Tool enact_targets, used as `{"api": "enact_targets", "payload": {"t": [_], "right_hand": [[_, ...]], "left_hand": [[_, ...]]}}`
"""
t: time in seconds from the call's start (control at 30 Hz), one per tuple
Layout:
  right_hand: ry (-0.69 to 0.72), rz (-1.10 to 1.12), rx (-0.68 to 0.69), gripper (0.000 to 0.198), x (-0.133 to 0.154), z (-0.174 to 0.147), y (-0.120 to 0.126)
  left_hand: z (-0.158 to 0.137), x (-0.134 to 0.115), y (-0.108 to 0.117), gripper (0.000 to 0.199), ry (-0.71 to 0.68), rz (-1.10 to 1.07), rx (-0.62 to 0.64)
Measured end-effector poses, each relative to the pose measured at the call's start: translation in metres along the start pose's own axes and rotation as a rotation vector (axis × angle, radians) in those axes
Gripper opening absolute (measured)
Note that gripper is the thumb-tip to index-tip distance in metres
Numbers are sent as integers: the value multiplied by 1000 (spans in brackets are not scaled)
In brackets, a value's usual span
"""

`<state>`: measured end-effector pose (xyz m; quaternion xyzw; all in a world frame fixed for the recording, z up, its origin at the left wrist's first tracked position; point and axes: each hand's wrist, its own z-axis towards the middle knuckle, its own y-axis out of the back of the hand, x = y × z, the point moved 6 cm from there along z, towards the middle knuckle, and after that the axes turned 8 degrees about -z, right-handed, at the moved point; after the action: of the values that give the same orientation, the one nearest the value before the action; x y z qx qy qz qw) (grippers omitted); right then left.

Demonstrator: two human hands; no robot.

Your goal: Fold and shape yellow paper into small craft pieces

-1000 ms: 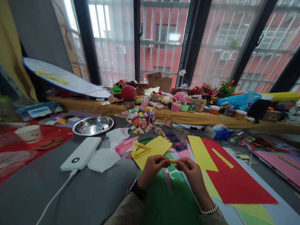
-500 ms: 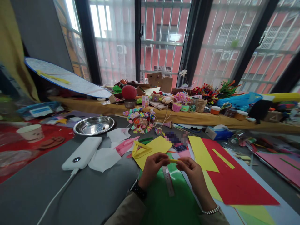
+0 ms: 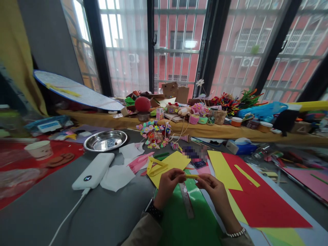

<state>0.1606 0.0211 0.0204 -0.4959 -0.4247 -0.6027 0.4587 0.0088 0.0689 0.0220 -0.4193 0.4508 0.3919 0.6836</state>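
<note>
Since half a second ago the right hand [image 3: 214,193] has drawn slightly away from the left hand [image 3: 167,186], baring more of the yellow strip [image 3: 191,176] between them. Both hands are above a shiny green sheet [image 3: 189,230] on a grey table [image 3: 120,215], and a ruler [image 3: 188,203] lies on that sheet. Left of the green sheet are a white power bank [image 3: 96,171] with its cable [image 3: 68,215], some scraps of white paper [image 3: 116,177] and, farther off, a steel plate [image 3: 102,141]. At its far left corner lies yellow paper [image 3: 178,160], with a folded yellow band [image 3: 159,167] on top. To its right is red paper [image 3: 274,205] bearing another strip [image 3: 247,176]. Well beyond the green sheet, small colourful flowers [image 3: 153,133] stand on the table before a cloth-covered ledge [image 3: 123,122], where a red ball [image 3: 142,104] and many small crafts rest below barred windows [image 3: 176,41]. Over the green sheet's far part, the held strip looks short, narrow and nearly level, its ends hidden by the fingers. Left thumb and fingers are clamped on one end; right fingertips meet the other, though I cannot tell whether they pinch it firmly
</note>
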Motion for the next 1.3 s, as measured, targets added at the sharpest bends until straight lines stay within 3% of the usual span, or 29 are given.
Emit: {"api": "enact_targets", "payload": {"t": [0.17,0.37,0.5,0.73,1.13,1.3], "right_hand": [[22,-76,-24,23,3,0,4],[166,-253,12,18,12,-6,-2],[234,-357,80,16,15,-9,-10],[206,-407,98,19,15,-7,-10],[116,-236,6,20,9,-3,2],[109,-262,46,23,7,-1,3]], "left_hand": [[-1,0,-5,24,14,82,73],[-7,-13,-14,27,-118,364,182],[-9,-13,-18,30,-107,390,235],[-9,-5,-20,33,-34,275,273],[-6,-10,-12,30,-82,346,139],[-7,-17,-13,26,-102,399,127]]}}
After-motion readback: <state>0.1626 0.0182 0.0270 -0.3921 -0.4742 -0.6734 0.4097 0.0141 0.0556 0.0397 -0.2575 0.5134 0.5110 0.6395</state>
